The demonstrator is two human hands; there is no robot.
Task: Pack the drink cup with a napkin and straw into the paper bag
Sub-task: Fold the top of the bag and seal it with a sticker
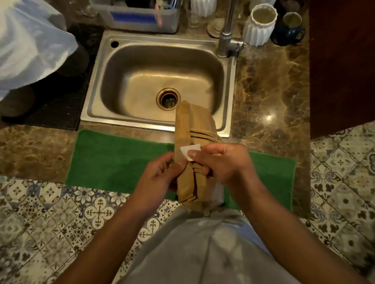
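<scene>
Both hands are being kept close: folded paper bag point(191, 163) is being gripped over the green mat point(116, 159), left hand point(156, 179) at 9 o'clock, right hand point(222, 163) pinching a white sticker point(190, 150), probably for sealing. Cup can't be seen.

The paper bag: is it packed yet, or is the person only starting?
Done: nothing visibly; no cup or straw shows. In hand: the paper bag, folded flat, held by the left hand and right hand, which also pinches a small white slip. Left: open the bag and fill it.
</scene>
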